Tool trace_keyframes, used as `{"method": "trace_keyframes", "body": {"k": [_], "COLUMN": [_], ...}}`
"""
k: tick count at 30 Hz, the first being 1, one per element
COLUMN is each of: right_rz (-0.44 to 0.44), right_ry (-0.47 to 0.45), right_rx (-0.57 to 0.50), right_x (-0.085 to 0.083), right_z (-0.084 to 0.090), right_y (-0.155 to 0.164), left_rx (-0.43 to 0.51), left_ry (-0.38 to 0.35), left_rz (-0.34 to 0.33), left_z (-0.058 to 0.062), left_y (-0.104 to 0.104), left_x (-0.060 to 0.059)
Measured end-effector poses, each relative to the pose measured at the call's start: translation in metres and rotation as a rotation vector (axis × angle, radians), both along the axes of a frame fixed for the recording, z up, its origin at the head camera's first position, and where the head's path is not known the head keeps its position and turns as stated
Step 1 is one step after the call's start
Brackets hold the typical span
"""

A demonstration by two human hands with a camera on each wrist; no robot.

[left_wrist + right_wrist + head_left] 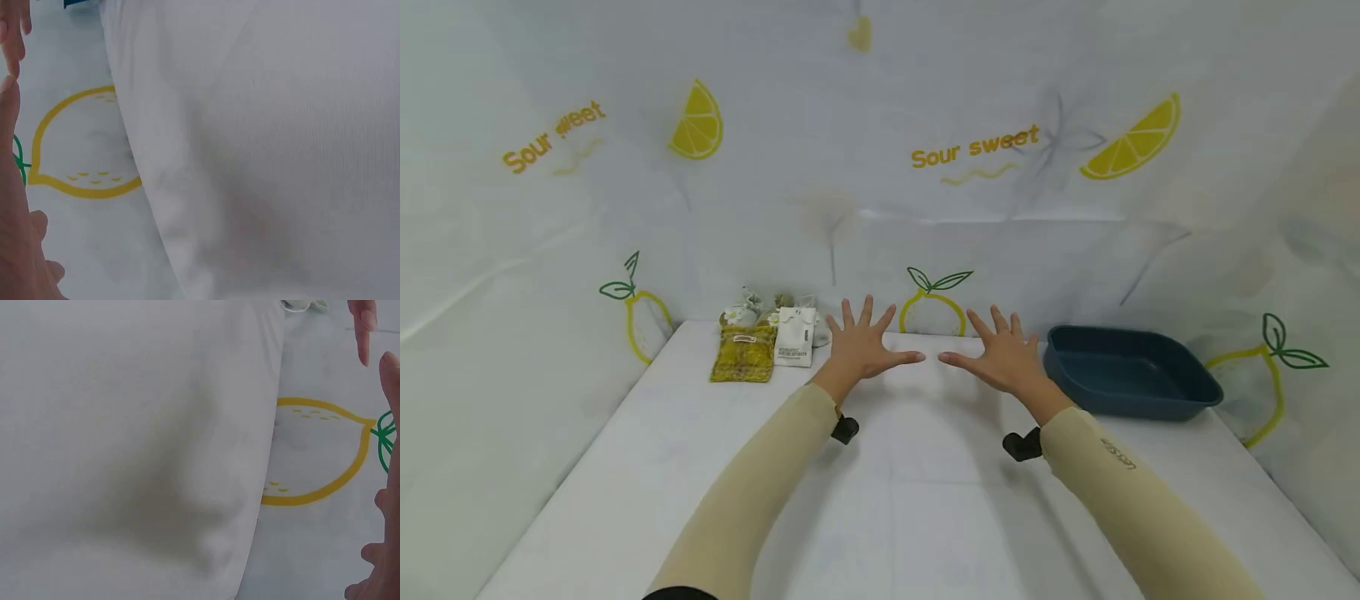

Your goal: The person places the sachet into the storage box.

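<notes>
My left hand [859, 348] is held over the back of the white table with its fingers spread wide, holding nothing. Just left of it stand a yellow-green patterned pouch [743, 353] and a white packet [795, 337] with dark print. Behind these two are several small bags [742, 314] with white flowers, partly hidden. My right hand [1003, 358], likewise spread and bare, hovers to the right, its thumb pointing at the left thumb with a small gap. Close beside the right hand is a dark blue basin [1131, 412]. Each wrist view shows its own hand at the edge.
A white cloth covers the table [887, 500]. Behind and at both sides hangs a pale curtain [820, 125] printed with lemons and words. The basin sits near the table's right edge, the pouches near the back left corner.
</notes>
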State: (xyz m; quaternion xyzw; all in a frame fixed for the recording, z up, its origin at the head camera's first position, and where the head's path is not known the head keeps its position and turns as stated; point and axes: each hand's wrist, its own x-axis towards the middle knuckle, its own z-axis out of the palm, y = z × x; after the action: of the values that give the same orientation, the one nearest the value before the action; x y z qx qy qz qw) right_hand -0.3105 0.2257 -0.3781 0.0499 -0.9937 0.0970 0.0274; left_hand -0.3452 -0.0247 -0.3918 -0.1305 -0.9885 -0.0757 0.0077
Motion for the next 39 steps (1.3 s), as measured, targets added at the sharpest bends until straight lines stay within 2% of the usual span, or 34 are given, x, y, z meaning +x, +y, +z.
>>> {"method": "trace_keyframes", "body": {"k": [5,10,16,20,24,29,34,39], "right_rz": [-0.020,-0.047,-0.066,-0.137,-0.229,-0.318,-0.439,-0.546], "right_ry": [0.039,0.114,0.282,0.442,0.607,0.716,0.722,0.584], "right_rx": [-0.035,-0.126,-0.323,-0.461,-0.529,-0.579,-0.637,-0.736], "right_x": [0.016,0.034,0.055,0.071,0.080,0.086,0.087,0.092], "right_z": [-0.003,-0.006,-0.019,-0.032,-0.040,-0.046,-0.055,-0.065], "right_y": [0.019,0.043,0.083,0.114,0.142,0.173,0.197,0.209], "left_rx": [0.011,0.114,0.189,0.271,0.324,0.401,0.544,0.660], "left_ry": [-0.035,-0.084,-0.060,-0.049,-0.043,-0.020,0.040,0.025], "left_rz": [0.022,0.005,-0.031,-0.079,-0.131,-0.180,-0.248,-0.232], "left_z": [-0.004,-0.009,-0.015,-0.017,-0.015,-0.015,-0.024,-0.040], "left_y": [0.009,0.021,0.040,0.060,0.083,0.113,0.145,0.171], "left_x": [0.004,0.012,0.022,0.030,0.039,0.044,0.045,0.052]}}
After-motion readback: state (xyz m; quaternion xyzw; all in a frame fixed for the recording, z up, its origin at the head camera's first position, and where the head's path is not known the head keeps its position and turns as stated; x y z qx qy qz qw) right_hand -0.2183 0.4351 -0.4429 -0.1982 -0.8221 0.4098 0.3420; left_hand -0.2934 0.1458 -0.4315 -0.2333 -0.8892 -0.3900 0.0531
